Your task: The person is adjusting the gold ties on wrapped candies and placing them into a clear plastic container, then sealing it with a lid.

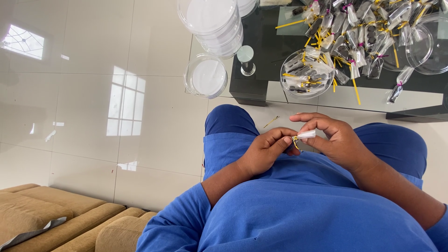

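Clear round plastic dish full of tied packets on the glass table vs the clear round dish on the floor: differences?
The clear round plastic dish on the dark glass table holds small clear packets tied with yellow twist ties; the clear round plastic dish on the white floor tiles shows none. The table dish sits near the table's edge; the floor dish sits beside the table's base. Both are transparent and round.

Lap: left hand (263, 151) and right hand (338, 140) meeting on small bag (305, 135).
Ahead: table (275, 51), bowl (306, 73) on near edge.
Floor: stacked lids (212, 21), dish (206, 75) left of table.
Lower left: sofa (56, 214).
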